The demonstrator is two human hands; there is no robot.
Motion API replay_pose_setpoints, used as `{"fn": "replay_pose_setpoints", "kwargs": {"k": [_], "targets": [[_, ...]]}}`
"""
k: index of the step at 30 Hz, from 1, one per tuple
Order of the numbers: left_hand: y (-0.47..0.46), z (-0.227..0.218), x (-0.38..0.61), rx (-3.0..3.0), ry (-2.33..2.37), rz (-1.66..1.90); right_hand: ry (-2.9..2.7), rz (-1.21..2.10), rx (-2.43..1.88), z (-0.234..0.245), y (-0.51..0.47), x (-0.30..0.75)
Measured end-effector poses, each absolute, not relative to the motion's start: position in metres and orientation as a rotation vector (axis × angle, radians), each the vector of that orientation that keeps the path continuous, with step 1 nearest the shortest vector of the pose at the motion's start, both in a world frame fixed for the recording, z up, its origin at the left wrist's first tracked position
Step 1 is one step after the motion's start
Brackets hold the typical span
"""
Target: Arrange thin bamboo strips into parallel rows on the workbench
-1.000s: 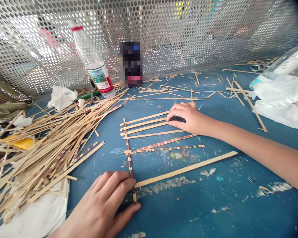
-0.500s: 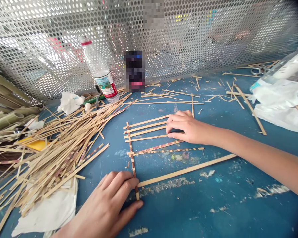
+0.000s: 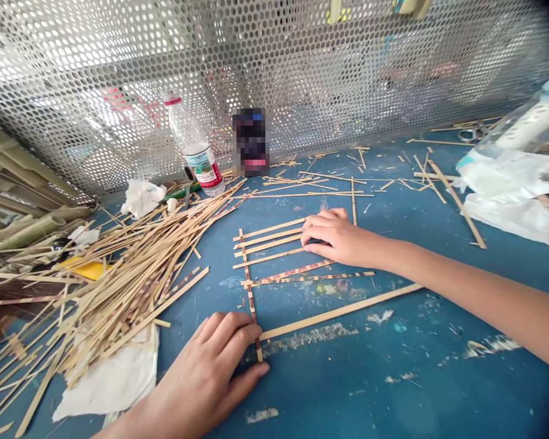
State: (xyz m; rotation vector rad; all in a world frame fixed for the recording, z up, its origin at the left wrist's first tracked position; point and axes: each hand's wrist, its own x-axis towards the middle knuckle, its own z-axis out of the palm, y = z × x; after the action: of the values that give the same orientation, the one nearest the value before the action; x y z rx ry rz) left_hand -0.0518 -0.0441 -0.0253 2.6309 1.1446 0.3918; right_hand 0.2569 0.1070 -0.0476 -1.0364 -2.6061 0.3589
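Several thin bamboo strips point(image 3: 274, 244) lie side by side on the blue table point(image 3: 393, 378), crossed at their left ends by one upright patterned strip point(image 3: 251, 292). My left hand point(image 3: 205, 378) lies flat with its fingers pressing the near end of that upright strip where a long pale strip point(image 3: 338, 312) meets it. My right hand point(image 3: 332, 236) rests fingers down on the right ends of the upper strips, its fingers curled together over them.
A big loose heap of bamboo strips point(image 3: 114, 280) covers the left, with white paper point(image 3: 114, 378) under its near edge. A plastic bottle point(image 3: 194, 146) stands by the perforated metal wall point(image 3: 302, 67). White plastic bags point(image 3: 516, 189) lie at right.
My right hand slid a little left along the upper strips. My left hand kept pressing the upright strip's near end. The view tilted up slightly.
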Motion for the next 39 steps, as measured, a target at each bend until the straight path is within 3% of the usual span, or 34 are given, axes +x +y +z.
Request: {"fn": "replay_pose_setpoints", "kwargs": {"k": [16, 24, 39], "targets": [[-0.042, -0.027, -0.054, 2.675, 1.107, 0.350, -2.633, 0.251, -0.997, -0.034, 0.103, 0.261], [-0.041, -0.030, -0.054, 2.676, 1.100, 0.379, -2.796, 0.493, -0.877, -0.022, 0.094, 0.262], [-0.042, -0.029, -0.055, 2.668, 1.099, 0.372, -2.726, 0.426, -0.970, -0.031, 0.088, 0.249]]}}
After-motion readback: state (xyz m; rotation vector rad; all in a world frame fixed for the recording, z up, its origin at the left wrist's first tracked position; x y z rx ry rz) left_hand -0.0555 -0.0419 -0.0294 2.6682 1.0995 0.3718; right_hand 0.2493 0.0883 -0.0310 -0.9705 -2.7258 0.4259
